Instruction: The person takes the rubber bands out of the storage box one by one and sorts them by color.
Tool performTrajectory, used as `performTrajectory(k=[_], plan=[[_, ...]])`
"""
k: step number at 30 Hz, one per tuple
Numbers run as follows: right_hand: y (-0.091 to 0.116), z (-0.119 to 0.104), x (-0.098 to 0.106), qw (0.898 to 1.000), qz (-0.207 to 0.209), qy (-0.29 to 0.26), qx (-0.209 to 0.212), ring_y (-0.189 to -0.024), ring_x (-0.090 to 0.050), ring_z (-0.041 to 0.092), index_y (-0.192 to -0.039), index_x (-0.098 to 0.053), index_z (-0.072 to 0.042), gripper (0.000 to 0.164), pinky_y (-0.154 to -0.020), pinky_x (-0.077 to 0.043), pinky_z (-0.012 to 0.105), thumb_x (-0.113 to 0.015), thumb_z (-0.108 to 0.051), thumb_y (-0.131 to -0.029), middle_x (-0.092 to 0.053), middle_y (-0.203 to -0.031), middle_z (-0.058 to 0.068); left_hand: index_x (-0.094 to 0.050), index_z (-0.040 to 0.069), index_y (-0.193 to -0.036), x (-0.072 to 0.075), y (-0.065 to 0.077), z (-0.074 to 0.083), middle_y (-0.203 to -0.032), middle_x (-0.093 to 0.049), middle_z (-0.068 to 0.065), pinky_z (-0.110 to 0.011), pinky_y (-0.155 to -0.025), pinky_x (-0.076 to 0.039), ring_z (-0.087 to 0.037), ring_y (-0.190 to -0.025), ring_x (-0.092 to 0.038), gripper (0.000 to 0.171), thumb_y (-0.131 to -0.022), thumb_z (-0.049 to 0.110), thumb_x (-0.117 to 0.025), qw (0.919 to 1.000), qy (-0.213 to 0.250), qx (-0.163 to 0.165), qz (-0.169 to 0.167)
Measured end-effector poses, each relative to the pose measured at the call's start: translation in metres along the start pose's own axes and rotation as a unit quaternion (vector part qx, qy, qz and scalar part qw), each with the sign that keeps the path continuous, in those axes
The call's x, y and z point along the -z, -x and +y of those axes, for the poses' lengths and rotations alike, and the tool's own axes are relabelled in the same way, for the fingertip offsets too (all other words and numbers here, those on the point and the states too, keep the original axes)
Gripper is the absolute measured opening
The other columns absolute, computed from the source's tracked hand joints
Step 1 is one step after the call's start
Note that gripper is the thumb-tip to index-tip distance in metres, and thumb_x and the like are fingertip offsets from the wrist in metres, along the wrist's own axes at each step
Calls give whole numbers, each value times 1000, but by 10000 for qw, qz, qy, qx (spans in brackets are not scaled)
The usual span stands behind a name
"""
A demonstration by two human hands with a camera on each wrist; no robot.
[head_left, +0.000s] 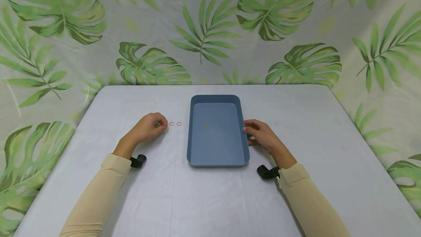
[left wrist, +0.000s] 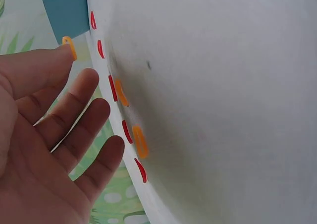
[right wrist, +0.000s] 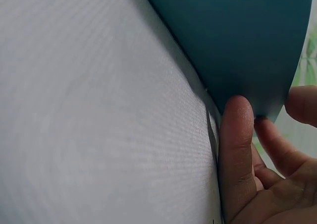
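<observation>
Between thumb and index finger of my left hand (head_left: 149,127) is a small orange rubber band (left wrist: 70,47), held just above the table left of the blue tray (head_left: 218,149). Beside those fingertips, two red rubber bands (head_left: 179,123) lie on the cloth. The left wrist view shows several red bands (left wrist: 127,132) in a row, with two orange bands (left wrist: 140,141) alongside. Inside the tray sits something small and orange, apparently bands (head_left: 206,125). My right hand (head_left: 263,134) grips the tray's right side, thumb at the rim and fingers against the outer wall.
A white cloth (head_left: 210,200) covers the table. Behind it hangs a leaf-patterned curtain (head_left: 210,28). Black wrist cameras, one at the left wrist (head_left: 138,161) and one at the right (head_left: 268,172), sit low over the cloth.
</observation>
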State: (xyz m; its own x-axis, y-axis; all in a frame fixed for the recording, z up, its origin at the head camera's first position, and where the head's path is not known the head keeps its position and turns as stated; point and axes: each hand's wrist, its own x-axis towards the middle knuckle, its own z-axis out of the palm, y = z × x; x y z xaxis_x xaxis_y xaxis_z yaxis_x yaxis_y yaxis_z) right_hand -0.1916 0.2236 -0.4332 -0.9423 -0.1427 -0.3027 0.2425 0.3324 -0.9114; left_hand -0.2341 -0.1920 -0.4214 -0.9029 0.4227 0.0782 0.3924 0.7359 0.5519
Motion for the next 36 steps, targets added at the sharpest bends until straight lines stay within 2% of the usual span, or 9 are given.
performTrajectory(k=[14, 25, 28, 31, 36], plan=[[0, -3, -1, 10000, 2, -24, 9, -96, -62, 12, -146, -45, -4, 48, -71, -57, 25, -55, -19, -101, -55, -137, 21, -67, 8, -82, 0, 0, -1, -92, -68, -8, -44, -87, -47, -26, -91, -61, 7, -87, 5, -71, 9999, -62, 82, -8], [-2, -1, -2, 10000, 0, 57, 40, -98, -62, 14, -145, -45, -4, 48, -71, -57, 26, -55, -20, -101, -55, -136, 22, -69, 8, -85, 3, 0, 0, -95, -70, -9, -45, -87, -48, -26, -92, -62, 6, -90, 6, -67, 9999, -85, -96, -46], [-2, -2, -2, 10000, 12, 58, 35, -98, -62, 14, -146, -44, -4, 48, -72, -57, 26, -54, -19, -101, -55, -136, 22, -70, 7, -89, 9, -2, 7, -100, -71, -11, -49, -91, -49, -30, -98, -64, 6, -92, 7, -65, 9998, 36, -185, 14], [-2, -1, -2, 10000, 24, 45, 10, -98, -62, 14, -146, -44, -4, 49, -72, -57, 25, -54, -19, -101, -55, -137, 21, -70, 5, -94, 17, -7, 18, -103, -71, -12, -52, -92, -49, -34, -101, -64, 6, -92, 7, -65, 9989, 136, -434, 133], [-2, 0, -1, 10000, 32, 35, -17, -99, -61, 15, -147, -43, -4, 50, -72, -57, 25, -55, -20, -101, -54, -137, 21, -70, 4, -98, 29, -22, 46, -104, -70, -12, -52, -93, -48, -35, -103, -63, 9, -92, 8, -63, 9959, 70, -900, 4]])
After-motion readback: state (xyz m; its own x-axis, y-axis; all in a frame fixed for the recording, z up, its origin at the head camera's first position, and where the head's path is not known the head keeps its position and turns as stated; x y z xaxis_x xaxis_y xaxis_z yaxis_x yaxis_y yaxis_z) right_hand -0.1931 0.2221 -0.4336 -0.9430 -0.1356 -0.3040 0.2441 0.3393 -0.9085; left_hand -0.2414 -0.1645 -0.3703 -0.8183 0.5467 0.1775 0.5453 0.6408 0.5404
